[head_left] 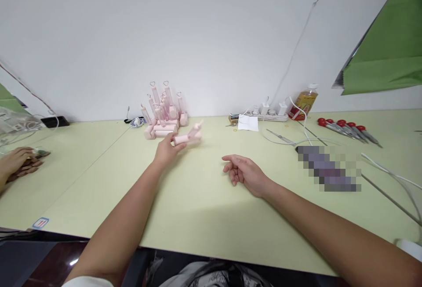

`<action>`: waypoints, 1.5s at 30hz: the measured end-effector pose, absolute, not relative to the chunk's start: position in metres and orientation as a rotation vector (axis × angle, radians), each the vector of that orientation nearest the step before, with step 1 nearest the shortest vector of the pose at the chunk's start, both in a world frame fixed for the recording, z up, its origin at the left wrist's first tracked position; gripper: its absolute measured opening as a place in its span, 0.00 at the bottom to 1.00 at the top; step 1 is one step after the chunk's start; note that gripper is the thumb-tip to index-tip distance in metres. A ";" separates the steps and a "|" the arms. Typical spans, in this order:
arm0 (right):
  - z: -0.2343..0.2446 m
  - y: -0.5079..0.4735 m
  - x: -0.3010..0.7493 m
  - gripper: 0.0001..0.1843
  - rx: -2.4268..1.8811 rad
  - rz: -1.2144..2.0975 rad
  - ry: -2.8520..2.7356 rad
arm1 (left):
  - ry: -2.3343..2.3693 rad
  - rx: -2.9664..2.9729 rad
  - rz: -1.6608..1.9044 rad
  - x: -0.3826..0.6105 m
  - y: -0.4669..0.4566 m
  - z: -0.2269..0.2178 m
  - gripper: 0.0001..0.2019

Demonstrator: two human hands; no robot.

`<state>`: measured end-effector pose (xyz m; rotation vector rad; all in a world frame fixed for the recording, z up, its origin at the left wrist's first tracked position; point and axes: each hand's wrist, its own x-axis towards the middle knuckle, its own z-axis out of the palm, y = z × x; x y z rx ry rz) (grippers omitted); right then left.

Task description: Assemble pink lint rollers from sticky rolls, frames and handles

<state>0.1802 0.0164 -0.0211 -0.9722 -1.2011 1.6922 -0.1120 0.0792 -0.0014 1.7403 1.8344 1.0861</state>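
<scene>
Over the middle of the table, my left hand (pixel 167 148) grips one end of a pink item (pixel 186 138) made of a cylinder with a slimmer part angled up from it. Motion blurs that item, so its exact kind is unclear. Just behind it, near the wall, several similar pink pieces (pixel 165 128) lie and stand in a cluster, some with upright clear tubes topped by heart-shaped loops. My right hand (pixel 245 173) hovers above the table to the right, index finger stretched out and the others loosely curled, holding nothing.
Along the wall stand a white power strip (pixel 278 118) with chargers, a paper sheet (pixel 248 122) and a drink bottle (pixel 305 100). Red-handled tools (pixel 349 128) and a blurred-out object (pixel 326 170) lie right, among cables. Another person's hand (pixel 15 161) rests on brown pieces at far left.
</scene>
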 end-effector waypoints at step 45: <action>-0.028 0.017 0.175 0.14 -1.050 1.624 -1.424 | 2.635 1.324 1.049 -0.076 0.154 -0.010 0.32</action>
